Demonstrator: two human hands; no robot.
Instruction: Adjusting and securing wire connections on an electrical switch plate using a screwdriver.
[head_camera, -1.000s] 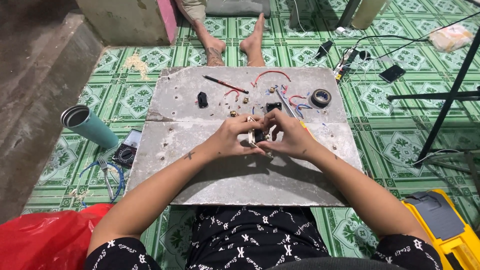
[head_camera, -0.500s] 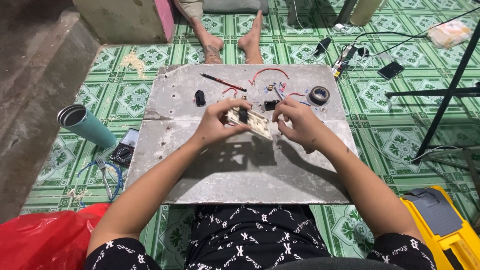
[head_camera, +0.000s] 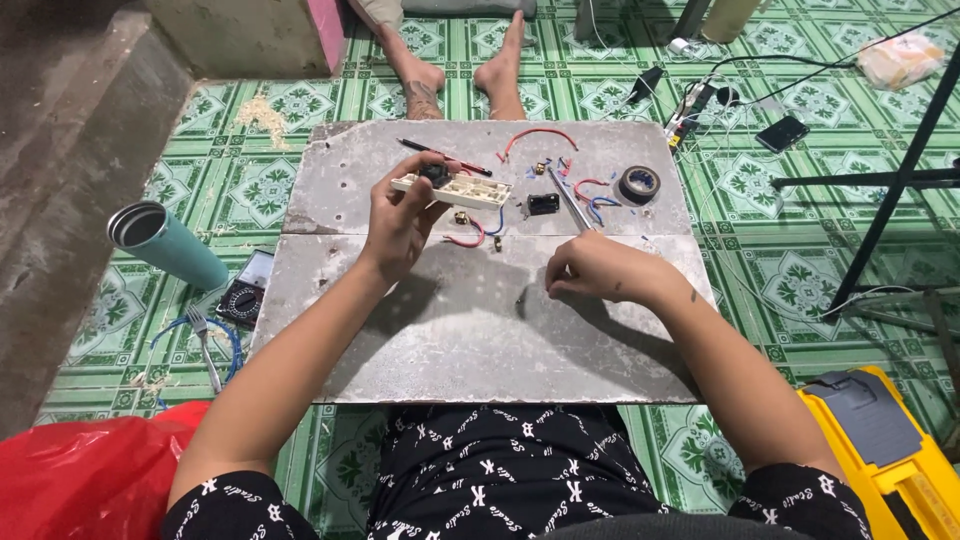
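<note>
Left grip: your left hand (head_camera: 400, 215) holds one cream switch plate (head_camera: 455, 188), raised above the bench (head_camera: 480, 330).
Right grip: your right hand (head_camera: 600, 272) is curled narrow on the bench; contents unclear.
Beyond right grip: one tape roll (head_camera: 638, 184), one black switch (head_camera: 543, 204).

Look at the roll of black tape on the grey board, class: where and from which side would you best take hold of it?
The roll of black tape lies flat on the grey board, hole up, apart from the wires beside it. Probably best to come straight down from above and pinch across its outer rim, or put one finger in the hole and one on the outer wall. The right hand is nearer to it.
</note>
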